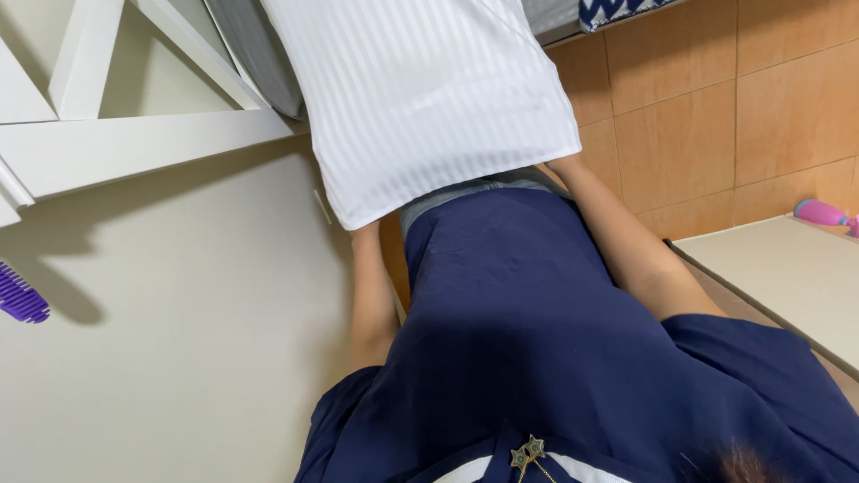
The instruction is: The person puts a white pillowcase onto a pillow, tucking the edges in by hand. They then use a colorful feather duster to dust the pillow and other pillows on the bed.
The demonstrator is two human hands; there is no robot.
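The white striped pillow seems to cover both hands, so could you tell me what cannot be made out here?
- Head view: both hands, hidden behind the white striped pillow; grip unclear.
- Purple brush: cut off by the left edge.
- Pink object: cut off by the right edge, kind unclear.

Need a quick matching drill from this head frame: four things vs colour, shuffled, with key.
Things:
1. pillow held up by both hands
2. brush at the left edge
3. floor tiles
4. person's top

Colours:
A. navy blue
B. purple
C. white with faint stripes
D. orange-tan

Pairs: 1-C, 2-B, 3-D, 4-A.

The left hand and right hand meet the pillow's lower edge, and their fingers are hidden behind it.
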